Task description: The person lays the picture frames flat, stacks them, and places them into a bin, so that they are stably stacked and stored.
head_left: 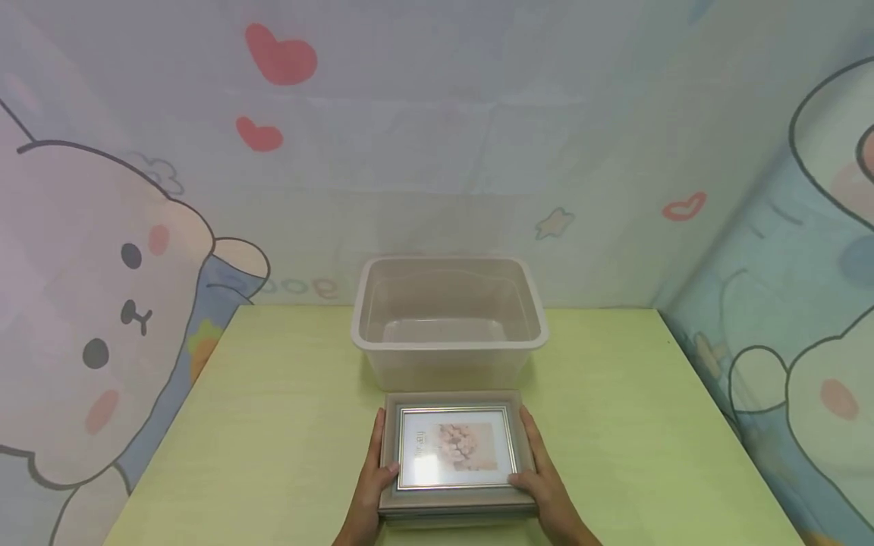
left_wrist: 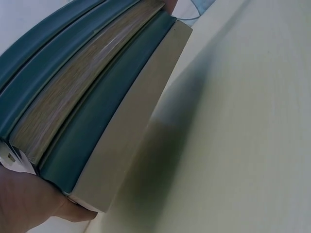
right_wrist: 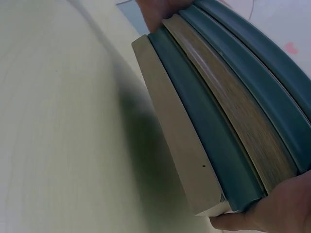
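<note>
Both hands hold a stack of picture frames (head_left: 454, 497) near the table's front edge in the head view. On top lies a pale frame with a silvery inner border, a white mat and a print of pink flowers (head_left: 464, 446). My left hand (head_left: 371, 485) grips the stack's left side, thumb over the top face. On the right side, my right hand (head_left: 546, 485) grips likewise. The wrist views show the layered edges: a beige frame (left_wrist: 131, 116), several teal frames (right_wrist: 209, 116) and a brown wood-grained frame (right_wrist: 233, 102). A shadow on the tabletop beside the stack suggests it is raised.
Just behind the stack stands an open off-white plastic bin (head_left: 451, 368), with no contents visible inside. The pale yellow-green table (head_left: 273, 425) extends to both sides. Cartoon-printed cloth (head_left: 437, 152) hangs behind and along the sides.
</note>
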Demonstrator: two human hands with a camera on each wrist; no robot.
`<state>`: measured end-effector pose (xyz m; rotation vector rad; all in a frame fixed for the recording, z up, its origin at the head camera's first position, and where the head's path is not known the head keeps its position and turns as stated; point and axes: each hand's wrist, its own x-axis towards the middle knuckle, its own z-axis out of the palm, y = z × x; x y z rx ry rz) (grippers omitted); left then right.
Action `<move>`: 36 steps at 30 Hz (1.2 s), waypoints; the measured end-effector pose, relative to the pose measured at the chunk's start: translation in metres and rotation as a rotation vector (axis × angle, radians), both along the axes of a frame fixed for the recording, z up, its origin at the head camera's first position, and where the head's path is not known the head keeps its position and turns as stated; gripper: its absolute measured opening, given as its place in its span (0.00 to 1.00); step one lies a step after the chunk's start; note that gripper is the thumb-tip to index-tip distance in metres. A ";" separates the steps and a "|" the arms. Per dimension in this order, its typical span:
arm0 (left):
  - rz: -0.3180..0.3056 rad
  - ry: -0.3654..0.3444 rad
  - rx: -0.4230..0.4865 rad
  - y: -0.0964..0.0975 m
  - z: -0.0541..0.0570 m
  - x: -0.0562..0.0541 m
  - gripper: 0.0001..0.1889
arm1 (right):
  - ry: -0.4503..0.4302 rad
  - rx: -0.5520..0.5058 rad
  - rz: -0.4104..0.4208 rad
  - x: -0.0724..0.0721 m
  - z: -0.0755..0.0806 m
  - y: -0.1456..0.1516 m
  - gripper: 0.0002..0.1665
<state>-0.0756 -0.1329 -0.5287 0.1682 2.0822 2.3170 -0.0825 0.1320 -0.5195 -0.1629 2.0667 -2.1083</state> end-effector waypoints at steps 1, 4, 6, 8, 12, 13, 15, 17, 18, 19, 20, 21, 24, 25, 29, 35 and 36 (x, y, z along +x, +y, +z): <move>-0.003 -0.004 0.003 0.000 0.003 0.000 0.44 | -0.001 -0.003 0.001 0.000 0.002 0.000 0.58; -0.014 -0.025 0.010 0.000 0.011 0.000 0.44 | -0.001 0.002 -0.001 -0.001 0.009 -0.001 0.58; -0.015 -0.034 -0.002 0.000 0.016 -0.001 0.43 | 0.000 -0.003 -0.002 -0.002 0.014 0.000 0.59; -0.019 -0.038 -0.019 0.000 0.019 -0.001 0.42 | 0.002 -0.004 0.004 -0.002 0.019 0.000 0.58; -0.043 -0.030 -0.033 -0.001 0.028 -0.003 0.41 | 0.003 -0.009 0.011 -0.006 0.027 0.002 0.58; -0.045 -0.028 -0.038 -0.001 0.030 -0.004 0.41 | 0.003 -0.011 0.014 -0.007 0.029 0.002 0.58; -0.048 -0.019 -0.049 -0.001 0.035 -0.004 0.40 | 0.002 -0.017 0.017 -0.007 0.033 0.002 0.58; -0.049 -0.003 -0.075 -0.002 0.042 -0.004 0.39 | 0.002 -0.007 0.019 -0.007 0.036 0.002 0.58; -0.045 0.001 -0.083 -0.003 0.045 -0.004 0.38 | 0.003 -0.005 0.020 -0.007 0.037 0.002 0.58; -0.047 0.006 -0.087 -0.003 0.048 -0.004 0.38 | 0.004 -0.002 0.020 -0.007 0.039 0.003 0.58; -0.051 0.011 -0.085 -0.003 0.052 -0.004 0.38 | 0.005 0.000 0.020 -0.007 0.040 0.003 0.57; -0.054 0.013 -0.079 -0.004 0.055 -0.003 0.39 | 0.007 0.002 0.019 -0.007 0.042 0.003 0.57; -0.065 0.013 -0.054 -0.005 0.064 -0.004 0.41 | 0.016 -0.017 0.024 -0.008 0.048 0.002 0.56; -0.065 0.014 -0.049 -0.006 0.067 -0.004 0.41 | 0.021 -0.028 0.027 -0.009 0.051 0.001 0.56; -0.053 0.012 -0.052 -0.009 0.075 -0.006 0.44 | 0.036 -0.055 0.042 -0.013 0.062 -0.001 0.56; -0.044 0.025 -0.068 -0.010 0.090 -0.011 0.46 | 0.040 -0.062 0.053 -0.018 0.080 -0.002 0.56; -0.041 0.030 -0.067 -0.011 0.092 -0.012 0.46 | 0.041 -0.073 0.057 -0.019 0.083 -0.003 0.56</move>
